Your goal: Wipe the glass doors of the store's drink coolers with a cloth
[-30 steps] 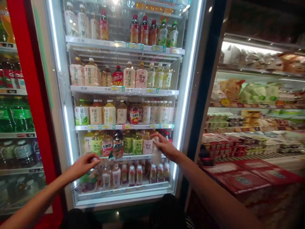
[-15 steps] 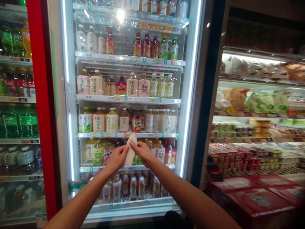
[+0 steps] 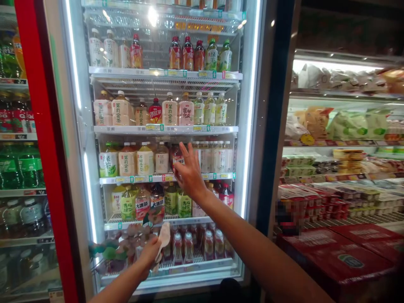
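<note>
Two bare arms are slanting up from the bottom of the view toward a lit drinks cooler (image 3: 71,54). The left hand (image 3: 150,254), the lower one, is gripping a pale, limp cloth (image 3: 164,235), with one end poking up past the fingertips and a narrower fold hanging beneath. The left forearm is angling up and to the right in front of the bottom shelf (image 3: 217,269). The right hand (image 3: 191,174) is holding nothing; its fingers are spreading upward, the thumb side facing left and the wrist bending back a little. The right forearm is crossing a long diagonal from the lower right corner. Whether the right fingertips are touching the cooler's front, the view is not making clear. Just behind them, a dark bottle with a red label (image 3: 179,160) is showing only in part.

Around the hands, bottled teas are standing upright in rows, many wearing white or green labels, among them a green-capped bottle (image 3: 108,160) at the left end of a shelf. Blurred leaf-like shapes (image 3: 110,252) are appearing left of the cloth. Farther out, a red upright panel (image 3: 34,147) is flanking green bottles (image 3: 30,168) on the left, while red boxes (image 3: 362,235) are sitting below a chilled display on the right.
</note>
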The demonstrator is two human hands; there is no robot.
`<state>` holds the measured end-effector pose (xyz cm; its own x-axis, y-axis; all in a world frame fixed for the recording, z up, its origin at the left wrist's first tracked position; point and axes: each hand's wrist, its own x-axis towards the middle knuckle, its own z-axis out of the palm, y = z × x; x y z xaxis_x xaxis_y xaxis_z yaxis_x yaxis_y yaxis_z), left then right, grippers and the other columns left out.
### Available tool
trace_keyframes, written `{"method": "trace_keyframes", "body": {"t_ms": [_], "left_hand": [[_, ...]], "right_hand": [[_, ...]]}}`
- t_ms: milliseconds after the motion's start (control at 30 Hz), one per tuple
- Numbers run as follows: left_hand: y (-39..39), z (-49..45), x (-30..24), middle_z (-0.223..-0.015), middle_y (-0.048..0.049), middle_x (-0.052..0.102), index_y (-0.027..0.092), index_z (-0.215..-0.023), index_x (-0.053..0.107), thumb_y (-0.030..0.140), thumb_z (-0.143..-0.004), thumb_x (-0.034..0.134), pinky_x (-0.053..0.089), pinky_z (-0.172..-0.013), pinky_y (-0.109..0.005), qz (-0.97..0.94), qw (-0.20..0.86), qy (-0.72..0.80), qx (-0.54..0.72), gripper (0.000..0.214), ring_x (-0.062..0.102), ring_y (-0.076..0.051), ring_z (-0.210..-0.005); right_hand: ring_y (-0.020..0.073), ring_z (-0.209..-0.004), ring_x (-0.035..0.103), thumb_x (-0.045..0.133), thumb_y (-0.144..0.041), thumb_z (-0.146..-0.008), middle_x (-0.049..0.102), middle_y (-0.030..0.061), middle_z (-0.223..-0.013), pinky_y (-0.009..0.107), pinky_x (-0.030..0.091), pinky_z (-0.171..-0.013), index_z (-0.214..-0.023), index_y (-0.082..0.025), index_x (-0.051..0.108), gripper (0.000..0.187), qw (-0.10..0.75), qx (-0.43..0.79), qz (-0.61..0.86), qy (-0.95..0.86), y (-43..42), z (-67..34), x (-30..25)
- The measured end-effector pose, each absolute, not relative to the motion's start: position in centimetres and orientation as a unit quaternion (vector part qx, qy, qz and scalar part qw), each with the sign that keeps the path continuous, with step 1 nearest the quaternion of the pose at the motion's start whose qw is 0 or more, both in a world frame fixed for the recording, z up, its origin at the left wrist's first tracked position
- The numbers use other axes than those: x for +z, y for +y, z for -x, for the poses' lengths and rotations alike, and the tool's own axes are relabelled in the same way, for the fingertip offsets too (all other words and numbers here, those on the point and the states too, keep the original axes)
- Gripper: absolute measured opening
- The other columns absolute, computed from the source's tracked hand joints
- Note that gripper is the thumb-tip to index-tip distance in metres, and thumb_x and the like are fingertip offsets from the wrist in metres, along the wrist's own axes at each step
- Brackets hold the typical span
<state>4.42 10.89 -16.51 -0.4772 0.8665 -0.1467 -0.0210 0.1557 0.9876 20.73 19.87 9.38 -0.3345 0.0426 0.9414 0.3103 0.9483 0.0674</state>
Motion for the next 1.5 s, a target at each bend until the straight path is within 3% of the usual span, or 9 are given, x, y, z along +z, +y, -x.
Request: {"method": "trace_keyframes", "body": {"t_ms": [133, 267, 367, 467, 867, 1067, 1200, 1333, 1500], "left_hand": [[11.1, -4.4, -16.9, -0.103, -0.0037, 0.067, 0.015, -0.113, 0.063, 0.044, -0.096, 0.063, 0.058, -0.073, -0.031, -0.306, 0.392, 0.658, 0.566, 0.033, 0.064, -0.013, -0.084], [11.5, -4.4, -13.9, -0.104, -0.0037, 0.066, 0.016, -0.116, 0.062, 0.042, -0.096, 0.063, 0.058, -0.075, -0.032, -0.328, 0.380, 0.616, 0.607, 0.033, 0.064, -0.013, -0.086], [12.0, -4.9, -11.2, -0.103, -0.0031, 0.066, 0.016, -0.118, 0.061, 0.039, -0.095, 0.064, 0.058, -0.074, -0.031, -0.363, 0.379, 0.574, 0.629, 0.032, 0.064, -0.012, -0.084], [12.2, -5.2, -9.2, -0.094, -0.0008, 0.065, 0.015, -0.111, 0.063, 0.038, -0.095, 0.065, 0.056, -0.069, -0.028, -0.386, 0.387, 0.551, 0.630, 0.028, 0.062, -0.010, -0.076], [12.1, -4.2, -4.5, -0.087, -0.0037, 0.072, 0.019, -0.097, 0.068, 0.076, -0.066, 0.075, 0.054, -0.074, -0.029, -0.459, 0.289, 0.536, 0.647, 0.065, 0.066, -0.016, -0.077], [13.7, -2.1, -0.4, -0.078, -0.0035, 0.069, 0.020, -0.083, 0.070, 0.063, -0.080, 0.069, 0.050, -0.066, -0.027, -0.570, 0.094, 0.570, 0.585, 0.044, 0.061, -0.015, -0.070], [13.8, 0.9, 3.3, -0.099, -0.0072, 0.071, 0.023, -0.091, 0.074, 0.047, -0.088, 0.064, 0.050, -0.100, -0.040, -0.613, -0.085, 0.558, 0.553, 0.026, 0.064, -0.022, -0.101], [15.3, 3.6, 4.0, -0.141, -0.0103, 0.062, 0.026, -0.129, 0.067, 0.032, -0.092, 0.062, 0.022, -0.126, -0.053, -0.630, -0.255, 0.541, 0.495, 0.038, 0.040, -0.029, -0.148], [17.9, 5.1, 0.8, -0.168, -0.0130, 0.030, 0.023, -0.162, 0.027, 0.031, -0.094, 0.061, 0.006, -0.130, -0.056, -0.615, -0.515, 0.514, 0.306, 0.075, 0.009, -0.030, -0.161]], "right_hand": [[0.0328, -0.155, 0.024, 0.052, -0.015, -0.095, 0.036, 0.0092, -0.163, 0.059, 0.030, -0.122, -0.088, -0.022, 0.060, 0.013, 0.564, -0.053, 0.128, -0.814, 20.5, -20.5, 9.7], [0.0249, -0.104, 0.064, 0.073, -0.034, -0.085, 0.065, 0.0102, -0.115, 0.040, 0.053, -0.090, -0.093, -0.021, 0.059, 0.020, 0.499, 0.135, 0.205, -0.831, 20.2, -19.2, 2.1], [0.0188, -0.074, 0.060, 0.085, -0.038, -0.071, 0.062, 0.0006, -0.083, 0.031, 0.049, -0.068, -0.091, -0.020, 0.059, 0.038, 0.457, 0.230, 0.255, -0.820, 20.1, -18.0, -3.6], [0.0122, -0.058, 0.050, 0.079, -0.034, -0.080, 0.051, -0.0071, -0.063, 0.025, 0.041, -0.058, -0.078, -0.020, 0.056, 0.027, 0.419, 0.330, 0.260, -0.805, 20.6, -17.1, -6.0], [0.0212, -0.072, 0.071, 0.066, -0.065, -0.086, 0.072, 0.0079, -0.082, 0.035, 0.060, -0.064, -0.100, -0.015, 0.065, 0.051, 0.381, 0.564, 0.182, -0.710, 21.1, -15.9, -5.2], [0.0271, -0.094, 0.073, 0.056, -0.045, -0.092, 0.074, 0.0145, -0.108, 0.045, 0.061, -0.084, -0.119, -0.017, 0.060, 0.039, 0.541, 0.443, 0.176, -0.693, 24.5, -16.3, -1.8], [0.0315, -0.132, 0.055, 0.050, -0.024, -0.091, 0.061, 0.0165, -0.134, 0.057, 0.042, -0.114, -0.118, -0.021, 0.062, 0.030, 0.652, 0.253, 0.155, -0.697, 29.0, -17.8, 3.9], [0.0273, -0.142, 0.048, 0.054, -0.017, -0.090, 0.063, 0.0069, -0.139, 0.053, 0.035, -0.122, -0.106, -0.027, 0.070, 0.025, 0.615, 0.108, 0.057, -0.779, 31.2, -17.7, 6.3], [0.0290, -0.158, 0.021, 0.051, -0.044, -0.101, 0.041, 0.0122, -0.163, 0.054, 0.021, -0.129, -0.154, -0.018, 0.045, 0.059, 0.460, -0.216, 0.014, -0.861, 31.0, -16.6, 2.2]]}}
